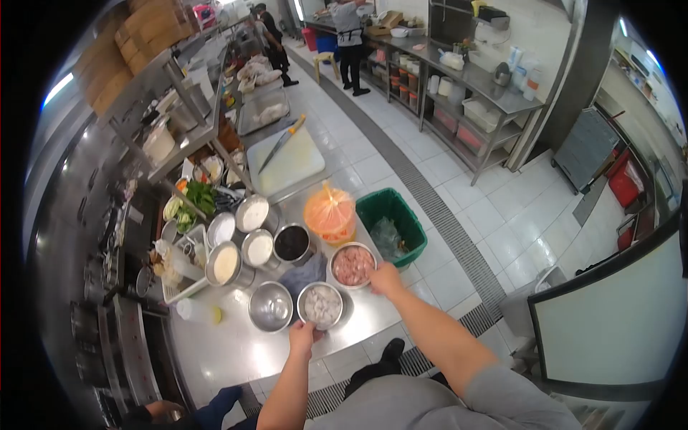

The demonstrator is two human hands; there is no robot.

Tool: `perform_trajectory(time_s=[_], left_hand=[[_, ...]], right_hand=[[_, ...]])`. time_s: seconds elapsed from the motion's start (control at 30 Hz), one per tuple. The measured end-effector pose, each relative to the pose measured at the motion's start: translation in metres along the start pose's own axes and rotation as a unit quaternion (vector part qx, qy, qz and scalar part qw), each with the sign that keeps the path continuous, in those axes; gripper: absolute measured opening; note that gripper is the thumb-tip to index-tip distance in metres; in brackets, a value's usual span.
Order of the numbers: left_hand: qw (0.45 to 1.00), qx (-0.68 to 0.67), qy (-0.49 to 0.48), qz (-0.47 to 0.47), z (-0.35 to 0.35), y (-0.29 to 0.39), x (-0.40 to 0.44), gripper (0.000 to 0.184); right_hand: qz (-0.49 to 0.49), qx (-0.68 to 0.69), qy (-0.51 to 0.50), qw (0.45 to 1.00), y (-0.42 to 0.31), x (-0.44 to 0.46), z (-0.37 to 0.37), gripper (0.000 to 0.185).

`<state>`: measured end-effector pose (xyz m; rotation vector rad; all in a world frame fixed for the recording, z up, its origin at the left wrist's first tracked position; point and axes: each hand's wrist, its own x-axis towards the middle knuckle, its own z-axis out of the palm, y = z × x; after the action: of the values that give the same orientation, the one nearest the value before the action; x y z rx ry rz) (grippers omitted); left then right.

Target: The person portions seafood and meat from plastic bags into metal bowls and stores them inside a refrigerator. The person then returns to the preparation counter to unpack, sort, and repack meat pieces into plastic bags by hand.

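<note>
My left hand (304, 334) is closed on the near rim of a metal bowl (340, 307) holding whitish chunks (320, 304), perhaps seafood. My right hand (387, 279) grips the right side of another metal bowl (334, 274), which is filled with pink raw meat (352, 266). Both bowls are at the front of the steel table (236, 344). Just left of the whitish chunks stands an empty metal bowl (271, 307). A dark grey cloth (304, 275) lies behind the two bowls. My fingertips are partly hidden against the rims.
Several metal containers of powder (226, 264) and one of dark contents (292, 243) stand behind. Nearby are an orange bagged tub (330, 213), a green bin (419, 215) and a cutting board (287, 163) with a knife (276, 149). Co-workers (350, 43) stand farther back; another person's hand (165, 407) shows lower left.
</note>
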<state>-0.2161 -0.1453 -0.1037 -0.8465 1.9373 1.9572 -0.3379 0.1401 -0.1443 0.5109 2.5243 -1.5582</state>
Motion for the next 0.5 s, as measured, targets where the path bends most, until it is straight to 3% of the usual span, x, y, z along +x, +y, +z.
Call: perform_trajectory(time_s=[0.13, 0.27, 0.33, 0.4, 0.47, 0.5], left_hand=[[0.999, 0.010, -0.018, -0.027, 0.000, 0.004, 0.004, 0.021], [0.997, 0.054, -0.038, -0.028, 0.011, 0.001, 0.017, 0.027], [0.996, 0.056, -0.064, -0.021, 0.027, -0.001, 0.018, 0.027], [0.995, 0.066, -0.077, -0.006, 0.051, 0.005, 0.009, 0.021], [0.992, 0.081, -0.101, 0.003, 0.082, 0.000, 0.002, 0.016], [0.978, 0.117, -0.169, 0.021, 0.091, -0.003, 0.010, 0.015]], right_hand=[[0.063, 0.172, -0.018, 0.983, -0.008, -0.071, -0.058, 0.045], [0.098, 0.069, 0.000, 0.993, 0.050, -0.130, -0.123, 0.037], [0.095, 0.109, 0.075, 0.987, 0.087, -0.178, -0.152, 0.032], [0.106, 0.046, 0.152, 0.982, 0.171, -0.220, -0.166, 0.031], [0.140, 0.158, 0.231, 0.950, 0.243, -0.273, -0.174, 0.029], [0.170, 0.130, 0.283, 0.935, 0.220, -0.313, -0.192, 0.029]])
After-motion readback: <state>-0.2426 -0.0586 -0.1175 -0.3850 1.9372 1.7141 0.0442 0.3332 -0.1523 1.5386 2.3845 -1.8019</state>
